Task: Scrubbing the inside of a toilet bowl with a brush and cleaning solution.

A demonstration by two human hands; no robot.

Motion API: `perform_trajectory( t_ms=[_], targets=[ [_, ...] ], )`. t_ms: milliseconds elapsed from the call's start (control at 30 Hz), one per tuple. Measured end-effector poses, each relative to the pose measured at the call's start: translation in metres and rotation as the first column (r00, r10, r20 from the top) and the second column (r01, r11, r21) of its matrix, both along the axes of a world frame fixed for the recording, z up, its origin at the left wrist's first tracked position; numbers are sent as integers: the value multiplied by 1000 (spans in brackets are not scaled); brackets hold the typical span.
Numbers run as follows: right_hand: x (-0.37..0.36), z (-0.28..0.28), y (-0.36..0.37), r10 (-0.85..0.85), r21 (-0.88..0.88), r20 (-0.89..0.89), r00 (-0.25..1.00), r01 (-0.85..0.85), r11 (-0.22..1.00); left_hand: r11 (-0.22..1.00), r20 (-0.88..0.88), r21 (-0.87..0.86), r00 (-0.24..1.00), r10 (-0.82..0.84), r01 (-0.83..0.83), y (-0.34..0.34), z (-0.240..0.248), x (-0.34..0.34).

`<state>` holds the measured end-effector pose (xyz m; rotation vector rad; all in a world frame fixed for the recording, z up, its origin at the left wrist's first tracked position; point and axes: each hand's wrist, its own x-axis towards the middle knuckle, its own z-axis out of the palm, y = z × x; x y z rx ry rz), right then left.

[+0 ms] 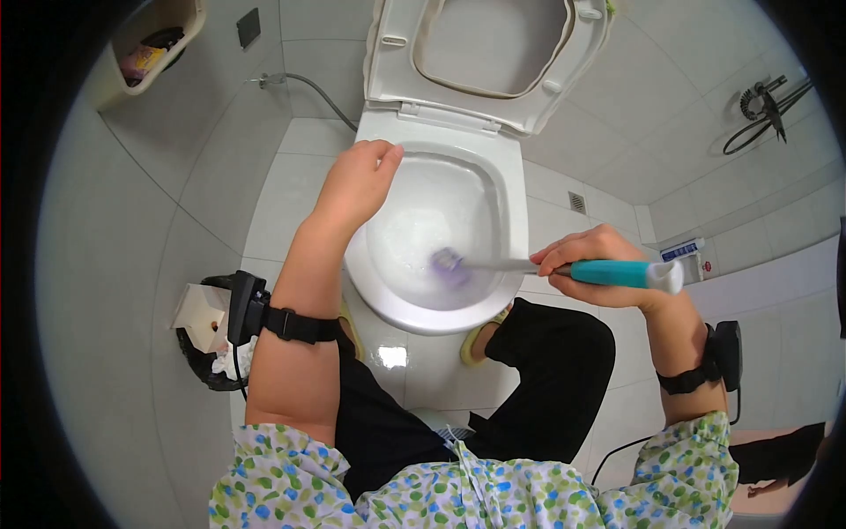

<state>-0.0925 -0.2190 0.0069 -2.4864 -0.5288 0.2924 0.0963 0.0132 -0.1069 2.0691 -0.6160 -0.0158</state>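
My right hand is wrapped round the handle of a toilet brush, which has a turquoise grip and a white end. The brush lies nearly level, and its purple bristle head is down inside the white toilet bowl, blurred by motion. At the bowl's left rear rim is my left hand, its fingers curled together and partly hidden by the back of the hand. I see nothing in it, and cannot tell whether it touches the rim. The toilet's seat and lid are raised.
Left of my left forearm stands a bin with a dark liner and paper waste. A hose runs from the left wall behind the toilet. On the right are a boxed tube, a floor drain and a wall-mounted sprayer.
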Motion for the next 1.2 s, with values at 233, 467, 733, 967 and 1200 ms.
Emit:
perform_trajectory(
  t_ms=[233,467,733,967,1200],
  targets=[
    [7,-55,-4,58,-127,112,992,-44,991,998,-13,63,1000,-19,20,-3,-1,2],
    [-11,-34,23,-70,64,-49,996,73,995,993,-25,111,999,-34,37,1,-8,2],
    [6,-132,0,-697,359,-141,703,692,626,996,-52,90,998,-17,22,-11,5,4],
    [-3,-116,23,-785,594,-200,587,710,379,994,-19,104,1000,-19,20,-2,-6,11],
    [7,-71,31,-901,830,-194,387,555,60,989,-43,54,989,139,-137,9,4,19]
  ],
)
